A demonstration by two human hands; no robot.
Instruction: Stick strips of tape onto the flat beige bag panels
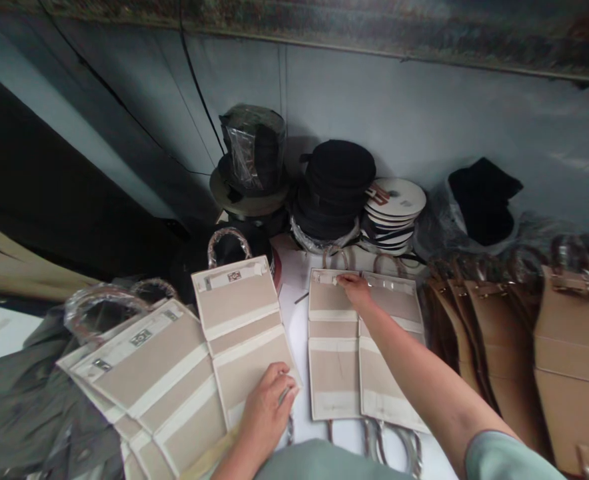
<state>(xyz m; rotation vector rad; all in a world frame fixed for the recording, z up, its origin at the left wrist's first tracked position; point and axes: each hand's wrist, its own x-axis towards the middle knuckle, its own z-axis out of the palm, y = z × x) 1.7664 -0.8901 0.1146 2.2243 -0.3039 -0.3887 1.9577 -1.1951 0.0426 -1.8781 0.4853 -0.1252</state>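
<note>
Left hand (264,413) is seen nearest, with its grip half closed: the fingers are curled over the near edge of a beige fabric bag panel (242,320) edged with cream bands, and a thin grey sliver shows at the fingertips, too small to be identified. Whether it is held cannot be told. Right hand (357,291) is reached out from a pale green sleeve (504,460), its grip loosely open, with the fingertips laid on the far strip of a matching beige panel (332,347) and nothing seized. A second matching panel (389,333) is placed just to its right, both being laid flat on a white sheet (294,333).

To the left, further beige panels (139,380) are stacked in an overlapping fan upon grey plastic sheeting (24,393), with plastic-wrapped loop handles (97,313) directed outward. To the right, tan folded bag bodies (574,360) are leaned together in a row, their handles rising behind them. A small dark rod (301,297) is lying on the white sheet between the panels.

Farther away, rolls of black webbing (337,187), white spools (394,203), a plastic-wrapped dark roll (252,150) and a black bundle in clear plastic (484,200) are gathered against a blue-grey wall (374,113).
</note>
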